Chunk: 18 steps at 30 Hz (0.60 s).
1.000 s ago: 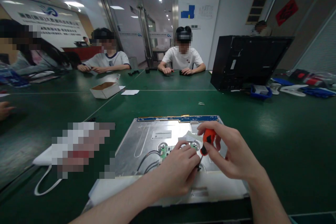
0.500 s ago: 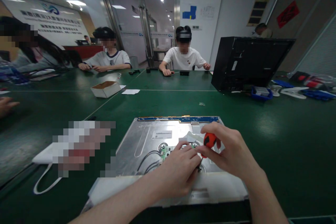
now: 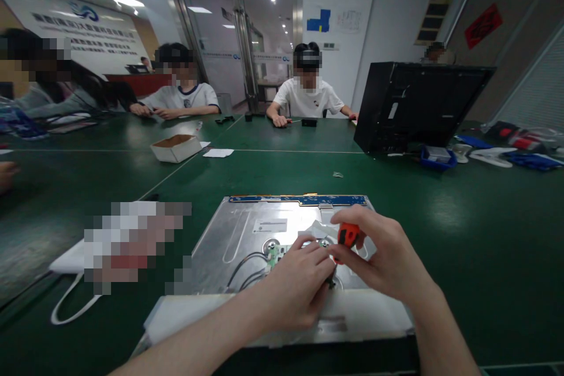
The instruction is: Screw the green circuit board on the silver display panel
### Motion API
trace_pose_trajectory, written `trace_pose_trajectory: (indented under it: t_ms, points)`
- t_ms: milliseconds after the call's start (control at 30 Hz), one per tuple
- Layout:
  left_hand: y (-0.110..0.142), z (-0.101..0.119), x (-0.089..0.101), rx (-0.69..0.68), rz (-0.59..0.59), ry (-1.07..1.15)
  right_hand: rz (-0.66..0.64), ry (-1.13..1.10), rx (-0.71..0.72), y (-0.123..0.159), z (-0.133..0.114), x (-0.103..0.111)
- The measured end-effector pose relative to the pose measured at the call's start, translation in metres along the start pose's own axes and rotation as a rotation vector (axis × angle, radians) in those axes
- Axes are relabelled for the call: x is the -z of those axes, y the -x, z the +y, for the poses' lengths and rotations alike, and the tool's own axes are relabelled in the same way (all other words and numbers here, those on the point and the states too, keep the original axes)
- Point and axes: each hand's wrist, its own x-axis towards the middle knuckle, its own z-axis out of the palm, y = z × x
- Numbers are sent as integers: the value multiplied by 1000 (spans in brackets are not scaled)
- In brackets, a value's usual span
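Observation:
A silver metal display panel [image 3: 238,229] lies flat before me, with a blue circuit strip [image 3: 264,200] along its far edge. My right hand [image 3: 381,247] pinches the orange and black handle of a screwdriver [image 3: 348,235], its shaft pointing down towards the panel. Close beside that shaft, my left hand [image 3: 299,282] rests on the panel with its fingers curled and pressed together; what lies under them is hidden. It partly covers a small green circuit board [image 3: 274,254]. Dark cables [image 3: 242,264] run from the board to the left. The screwdriver's tip is hard to see.
A white box [image 3: 176,150] stands farther off on the green table [image 3: 282,176]. At the right are a large black monitor casing [image 3: 423,106] and a blue tray [image 3: 438,157]. A white pouch with a strap [image 3: 73,258] lies left of the panel. Several people sit around the table.
My right fingers have shifted around the screwdriver handle, which has turned and tilted slightly. My left hand stays in place. The person opposite has moved one hand sideways towards the monitor casing.

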Motion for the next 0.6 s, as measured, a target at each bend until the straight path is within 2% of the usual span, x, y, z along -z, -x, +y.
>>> trace_pose_trajectory:
  t_ms: [133, 333, 600]
  points:
    - [1, -1, -1, -14, 4, -5, -24, -8, 30, 0, -3, 2]
    - [1, 0, -2, -17, 26, -2, -29, -90, 0, 2, -5, 4]
    - [1, -1, -3, -24, 30, 23, 16, 40, 34, 0, 0, 0]
